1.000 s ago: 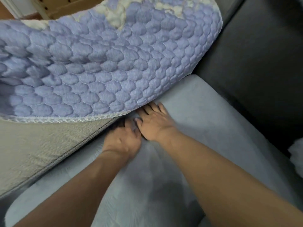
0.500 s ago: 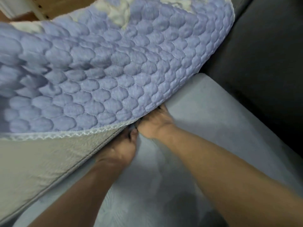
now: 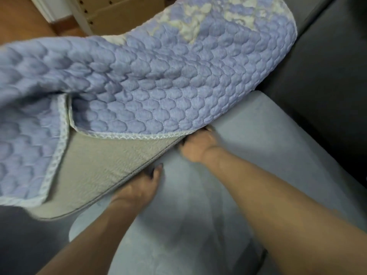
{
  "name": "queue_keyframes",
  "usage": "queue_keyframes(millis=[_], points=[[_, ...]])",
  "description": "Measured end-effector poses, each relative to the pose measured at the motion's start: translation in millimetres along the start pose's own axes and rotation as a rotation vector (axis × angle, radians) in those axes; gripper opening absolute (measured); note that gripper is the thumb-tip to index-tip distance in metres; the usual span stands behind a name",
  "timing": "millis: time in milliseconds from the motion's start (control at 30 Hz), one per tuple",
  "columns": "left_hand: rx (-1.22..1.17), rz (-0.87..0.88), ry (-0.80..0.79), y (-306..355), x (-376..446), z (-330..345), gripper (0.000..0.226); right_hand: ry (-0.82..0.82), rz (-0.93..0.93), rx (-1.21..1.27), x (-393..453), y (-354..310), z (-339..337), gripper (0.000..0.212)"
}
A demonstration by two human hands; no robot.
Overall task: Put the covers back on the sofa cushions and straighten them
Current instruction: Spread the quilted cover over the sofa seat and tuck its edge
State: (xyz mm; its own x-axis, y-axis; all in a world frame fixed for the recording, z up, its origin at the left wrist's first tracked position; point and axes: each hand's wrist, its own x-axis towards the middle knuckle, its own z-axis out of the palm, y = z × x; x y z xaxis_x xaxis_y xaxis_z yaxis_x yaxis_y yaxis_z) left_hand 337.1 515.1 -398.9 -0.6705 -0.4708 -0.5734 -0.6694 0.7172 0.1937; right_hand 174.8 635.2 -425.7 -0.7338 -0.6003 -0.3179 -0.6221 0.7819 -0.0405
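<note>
A lavender quilted cover [image 3: 158, 82] with a white trim lies draped over a beige cushion [image 3: 103, 167], one corner folded down at the left. Below them lies a pale blue-grey cushion [image 3: 248, 155] on the dark sofa. My left hand [image 3: 139, 187] rests on the blue-grey cushion, its fingertips pushed into the gap along the beige cushion's piped edge. Farther along the same gap is my right hand [image 3: 198, 147], blurred, its fingers hidden under the quilted cover's edge.
The dark grey sofa back [image 3: 327, 86] rises at the right, and the dark seat [image 3: 29, 239] shows at the lower left. Behind the cover stand a white wooden frame [image 3: 83, 18] and a cardboard panel [image 3: 123, 14].
My hands have drawn apart along the gap: the left slid back toward me, the right stayed near the far end. A corner of the quilted cover has come into view, folded down at the left.
</note>
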Motion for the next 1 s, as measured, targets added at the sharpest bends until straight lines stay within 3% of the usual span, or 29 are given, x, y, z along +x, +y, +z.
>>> queue_keyframes(millis=[167, 367, 433, 500, 600, 700, 833, 900, 1000], points=[[-0.031, -0.034, 0.052, 9, 14, 11, 0.071, 0.108, -0.033, -0.036, 15, -28, 20, 0.067], [-0.026, 0.061, -0.08, -3, 13, 3, 0.07, 0.103, -0.01, -0.188, 2, -34, 27, 0.055], [0.056, 0.097, -0.025, -37, -22, 5, 0.066, 0.1, -0.06, -0.194, -22, -46, 25, 0.049], [0.081, 0.005, -0.009, -82, -54, 2, 0.066, 0.087, -0.095, -0.114, -46, -62, 21, 0.051], [-0.197, -0.164, -0.04, -147, -52, -12, 0.062, -0.014, -0.101, -0.03, -50, -103, 9, 0.061], [-0.515, -0.151, -0.149, -162, -28, -17, 0.049, -0.091, -0.056, 0.006, -27, -131, 16, 0.066], [-0.852, -0.164, -0.241, -161, -25, -19, 0.038, -0.021, 0.001, 0.014, -25, -144, 21, 0.067], [-0.922, -0.192, -0.364, -172, -31, -24, 0.028, -0.04, -0.034, -0.003, -36, -147, 9, 0.067], [-0.937, -0.194, -0.469, -191, -30, -21, 0.031, -0.091, -0.057, 0.014, -44, -153, 1, 0.065]])
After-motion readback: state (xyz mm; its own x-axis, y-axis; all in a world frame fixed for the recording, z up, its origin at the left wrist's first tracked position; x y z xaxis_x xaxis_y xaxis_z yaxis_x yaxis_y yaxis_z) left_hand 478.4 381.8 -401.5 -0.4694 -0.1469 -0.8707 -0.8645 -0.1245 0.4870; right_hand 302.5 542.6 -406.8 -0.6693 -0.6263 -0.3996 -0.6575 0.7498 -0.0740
